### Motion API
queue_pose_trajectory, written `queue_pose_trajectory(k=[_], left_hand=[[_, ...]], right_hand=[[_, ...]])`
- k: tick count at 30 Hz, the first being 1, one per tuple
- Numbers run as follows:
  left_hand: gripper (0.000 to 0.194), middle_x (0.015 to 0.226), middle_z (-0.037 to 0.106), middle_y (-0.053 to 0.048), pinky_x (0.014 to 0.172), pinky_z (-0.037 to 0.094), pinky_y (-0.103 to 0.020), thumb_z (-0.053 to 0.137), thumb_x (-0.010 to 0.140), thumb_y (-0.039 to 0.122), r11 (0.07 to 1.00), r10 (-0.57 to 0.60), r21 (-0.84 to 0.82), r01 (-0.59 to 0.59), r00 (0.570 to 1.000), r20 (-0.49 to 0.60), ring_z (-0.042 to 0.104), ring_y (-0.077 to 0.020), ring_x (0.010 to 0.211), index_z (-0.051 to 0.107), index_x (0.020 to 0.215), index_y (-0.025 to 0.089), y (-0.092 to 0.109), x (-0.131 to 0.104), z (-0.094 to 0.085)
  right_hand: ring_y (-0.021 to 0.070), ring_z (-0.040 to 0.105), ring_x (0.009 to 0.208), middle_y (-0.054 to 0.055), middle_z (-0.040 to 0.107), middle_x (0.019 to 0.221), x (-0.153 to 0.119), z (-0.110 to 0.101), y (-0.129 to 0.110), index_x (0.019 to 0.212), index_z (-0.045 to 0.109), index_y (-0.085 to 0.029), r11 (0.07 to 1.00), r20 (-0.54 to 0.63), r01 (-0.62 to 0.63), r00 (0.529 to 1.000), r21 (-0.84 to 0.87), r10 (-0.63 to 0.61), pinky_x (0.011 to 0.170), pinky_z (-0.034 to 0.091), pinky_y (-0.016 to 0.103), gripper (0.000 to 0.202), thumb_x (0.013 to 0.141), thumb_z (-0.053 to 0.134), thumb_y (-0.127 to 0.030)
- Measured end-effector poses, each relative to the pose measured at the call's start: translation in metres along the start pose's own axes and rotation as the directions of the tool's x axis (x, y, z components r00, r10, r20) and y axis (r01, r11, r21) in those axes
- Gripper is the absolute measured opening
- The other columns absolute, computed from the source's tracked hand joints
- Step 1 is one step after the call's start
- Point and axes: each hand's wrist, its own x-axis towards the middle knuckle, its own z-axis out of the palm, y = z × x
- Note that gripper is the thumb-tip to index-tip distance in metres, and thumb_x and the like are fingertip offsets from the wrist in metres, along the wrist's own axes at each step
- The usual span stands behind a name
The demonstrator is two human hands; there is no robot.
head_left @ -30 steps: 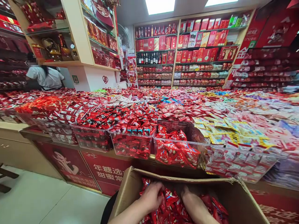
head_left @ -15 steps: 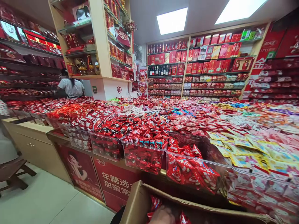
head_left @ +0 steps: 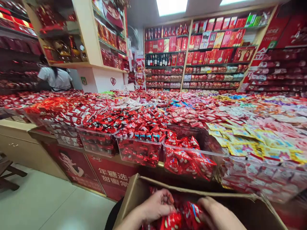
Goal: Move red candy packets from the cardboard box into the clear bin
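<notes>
An open cardboard box (head_left: 134,191) stands in front of me, with shiny red candy packets (head_left: 174,220) inside. My left hand (head_left: 159,204) is in the box with its fingers curled, the thumb pressed on a red packet. Opposite it, my right hand (head_left: 213,207) closes on the side of another red candy packet (head_left: 193,210); its fingertips are partly hidden and slightly blurred. Just beyond the box, a clear plastic bin (head_left: 195,150) holds similar red triangular packets, filled lower than the bins beside it.
More clear bins of wrapped sweets (head_left: 139,156) line the counter edge, with yellow packets (head_left: 259,143) at the right. Behind the sweets rise shelves of red boxes and bottles (head_left: 165,44). A person in a white top (head_left: 55,78) is at far left; a wooden stool (head_left: 11,174) stands below.
My right hand has come into view in the box. My left hand has lifted a little, with its fingers curled at the packets. The view has tilted down and turned slightly.
</notes>
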Motion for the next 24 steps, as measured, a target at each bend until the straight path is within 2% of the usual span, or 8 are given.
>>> queue_pose_trajectory(k=[3, 6, 9, 11, 14, 17, 21, 24], left_hand=[[0.046, 0.064, 0.055, 0.006, 0.051, 0.027, -0.017, 0.066, 0.062, 0.027, 0.996, -0.055, -0.060, 0.064, 0.988, 0.142, 0.039, -0.0029, 0.050, 0.047, 0.103, 0.015, 0.004, -0.005, 0.007], [0.067, 0.063, 0.055, 0.006, 0.050, 0.026, -0.017, 0.070, 0.064, 0.029, 0.991, -0.092, -0.068, 0.116, 0.955, 0.281, 0.039, -0.0025, 0.049, 0.040, 0.123, 0.017, 0.007, -0.008, 0.014], [0.066, 0.068, 0.056, 0.004, 0.056, 0.032, -0.018, 0.071, 0.063, 0.035, 0.988, -0.092, -0.087, 0.127, 0.938, 0.334, 0.045, -0.0037, 0.055, 0.045, 0.121, 0.018, 0.009, -0.011, 0.021], [0.062, 0.081, 0.060, 0.000, 0.066, 0.038, -0.022, 0.071, 0.062, 0.041, 0.987, -0.083, -0.103, 0.125, 0.935, 0.344, 0.052, -0.0076, 0.068, 0.051, 0.116, 0.017, 0.010, -0.012, 0.024], [0.060, 0.090, 0.063, -0.005, 0.075, 0.041, -0.029, 0.071, 0.061, 0.043, 0.989, -0.075, -0.097, 0.112, 0.944, 0.321, 0.056, -0.0135, 0.078, 0.055, 0.112, 0.016, 0.009, -0.014, 0.026], [0.054, 0.098, 0.062, -0.006, 0.083, 0.041, -0.033, 0.070, 0.063, 0.040, 0.996, -0.036, -0.076, 0.056, 0.971, 0.236, 0.056, -0.0171, 0.088, 0.057, 0.109, 0.016, 0.009, -0.015, 0.029], [0.043, 0.103, 0.062, -0.005, 0.088, 0.038, -0.031, 0.069, 0.067, 0.034, 0.997, 0.036, -0.074, -0.028, 0.993, 0.111, 0.053, -0.0174, 0.095, 0.059, 0.106, 0.017, 0.011, -0.017, 0.032], [0.035, 0.100, 0.063, -0.003, 0.089, 0.036, -0.028, 0.069, 0.067, 0.029, 0.993, 0.063, -0.108, -0.057, 0.997, 0.054, 0.053, -0.0154, 0.093, 0.062, 0.100, 0.018, 0.013, -0.017, 0.033]], right_hand=[[0.0201, 0.061, 0.082, 0.007, 0.065, 0.088, -0.013, -0.019, -0.007, 0.087, 0.060, -0.019, 0.958, -0.027, 0.004, 1.000, 0.285, 0.004, 0.072, 0.045, 0.028, 0.020, 0.080, 0.042, -0.022], [0.0186, 0.060, 0.076, 0.006, 0.066, 0.084, -0.017, -0.021, -0.012, 0.088, 0.058, -0.017, 0.814, 0.058, -0.044, 0.998, 0.579, 0.012, 0.067, 0.045, 0.028, 0.020, 0.080, 0.046, -0.030], [0.0150, 0.058, 0.064, 0.003, 0.065, 0.078, -0.017, -0.013, -0.015, 0.092, 0.055, -0.016, 0.639, 0.125, -0.107, 0.992, 0.761, 0.018, 0.056, 0.044, 0.024, 0.024, 0.078, 0.050, -0.034], [0.0145, 0.057, 0.065, 0.003, 0.063, 0.077, -0.017, -0.008, -0.016, 0.093, 0.054, -0.016, 0.616, 0.102, -0.100, 0.994, 0.781, 0.032, 0.057, 0.045, 0.024, 0.024, 0.076, 0.052, -0.033], [0.0153, 0.056, 0.070, 0.003, 0.061, 0.079, -0.018, -0.004, -0.019, 0.093, 0.053, -0.016, 0.641, 0.041, -0.053, 0.999, 0.766, 0.033, 0.065, 0.046, 0.027, 0.022, 0.076, 0.050, -0.030], [0.0156, 0.054, 0.069, 0.005, 0.059, 0.080, -0.019, -0.001, -0.021, 0.096, 0.050, -0.014, 0.611, 0.051, -0.071, 0.997, 0.788, 0.051, 0.064, 0.045, 0.028, 0.025, 0.077, 0.047, -0.031], [0.0158, 0.049, 0.061, 0.002, 0.055, 0.069, -0.019, 0.004, -0.020, 0.102, 0.049, -0.013, 0.691, 0.038, -0.137, 0.987, 0.710, 0.156, 0.058, 0.043, 0.029, 0.035, 0.078, 0.047, -0.039], [0.0174, 0.055, 0.069, 0.003, 0.060, 0.076, -0.019, 0.006, -0.017, 0.107, 0.050, -0.014, 0.699, 0.073, -0.143, 0.989, 0.701, 0.128, 0.064, 0.045, 0.029, 0.039, 0.077, 0.050, -0.039]])
